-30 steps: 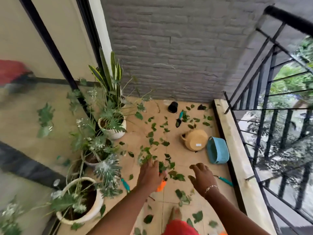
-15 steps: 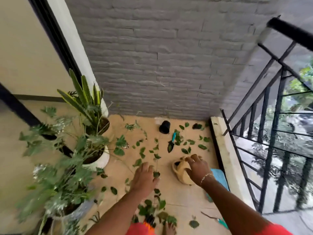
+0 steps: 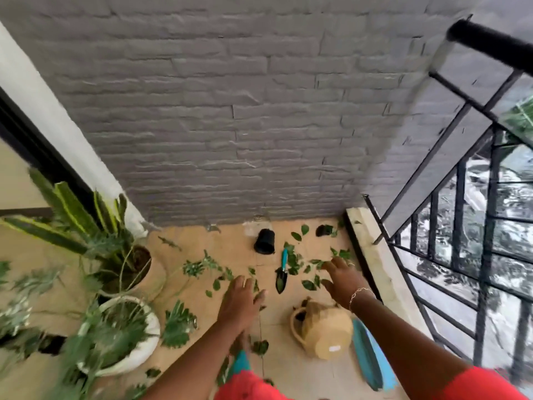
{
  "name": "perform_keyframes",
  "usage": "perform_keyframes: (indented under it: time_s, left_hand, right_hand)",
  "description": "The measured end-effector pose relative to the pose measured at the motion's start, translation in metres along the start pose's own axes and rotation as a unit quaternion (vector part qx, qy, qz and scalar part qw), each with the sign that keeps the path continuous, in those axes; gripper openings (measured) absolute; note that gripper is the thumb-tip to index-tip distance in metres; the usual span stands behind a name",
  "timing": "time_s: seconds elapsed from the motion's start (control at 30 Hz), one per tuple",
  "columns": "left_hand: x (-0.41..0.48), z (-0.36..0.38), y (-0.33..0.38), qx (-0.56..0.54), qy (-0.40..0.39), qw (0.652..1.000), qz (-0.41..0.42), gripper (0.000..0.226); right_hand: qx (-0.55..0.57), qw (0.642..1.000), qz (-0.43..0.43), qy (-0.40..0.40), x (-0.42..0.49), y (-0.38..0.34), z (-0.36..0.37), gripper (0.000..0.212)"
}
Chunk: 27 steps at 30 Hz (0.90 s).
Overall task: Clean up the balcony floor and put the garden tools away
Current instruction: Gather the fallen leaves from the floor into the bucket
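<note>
Green leaves [image 3: 294, 262] lie scattered over the tan tiled balcony floor [image 3: 230, 249]. A small trowel [image 3: 282, 274] with a teal handle and dark blade lies among them near the back wall. My left hand [image 3: 240, 303] hovers open, palm down, just left of the trowel. My right hand [image 3: 343, 280], with a bracelet at the wrist, reaches open over the leaves to the trowel's right. Neither hand holds anything. A tan woven basket [image 3: 324, 332] lies tipped on its side below my right arm, with a teal basket [image 3: 370, 359] beside it.
A black plastic pot [image 3: 264, 241] lies on its side by the grey brick wall [image 3: 230, 111]. White-potted plants [image 3: 124, 336] crowd the left side. A raised ledge [image 3: 375, 261] and black metal railing [image 3: 461, 226] bound the right.
The view has moved forward toward the back wall. My right hand left the tan basket and reached further out over the leaves near the trowel; my left hand also moved forward.
</note>
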<state>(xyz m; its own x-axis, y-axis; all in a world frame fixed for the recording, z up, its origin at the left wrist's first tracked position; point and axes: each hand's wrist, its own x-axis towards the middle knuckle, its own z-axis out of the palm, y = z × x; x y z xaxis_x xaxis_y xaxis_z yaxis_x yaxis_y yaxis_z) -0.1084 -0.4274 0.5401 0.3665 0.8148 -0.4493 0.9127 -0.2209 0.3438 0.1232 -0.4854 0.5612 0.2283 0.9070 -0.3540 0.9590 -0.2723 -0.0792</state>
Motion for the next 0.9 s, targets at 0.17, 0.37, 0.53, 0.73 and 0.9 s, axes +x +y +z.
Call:
perform_keyframes:
  time_s: [0.17, 0.37, 0.53, 0.73, 0.9]
  left_hand:
    - [0.097, -0.055, -0.016, 0.052, -0.025, 0.997, 0.053, 0.044]
    - [0.187, -0.098, -0.034, 0.092, -0.060, 0.991, 0.070, 0.042]
    - [0.243, -0.106, 0.001, 0.094, -0.085, 0.989, 0.070, 0.044]
    - [0.297, -0.122, 0.059, 0.121, -0.084, 0.981, 0.129, 0.039]
    - [0.342, -0.130, 0.083, 0.109, -0.085, 0.982, 0.128, 0.037]
  right_hand:
    - [0.025, 0.999, 0.032, 0.000, 0.084, -0.007, -0.031, 0.044]
    - [0.111, 0.989, 0.097, 0.002, 0.152, -0.033, -0.039, 0.044]
    - [0.156, 0.980, 0.122, -0.007, 0.173, -0.015, -0.035, 0.038]
    - [0.161, 0.970, 0.183, -0.016, 0.206, 0.051, -0.043, 0.040]
    - [0.207, 0.950, 0.234, 0.014, 0.239, 0.086, -0.052, 0.041]
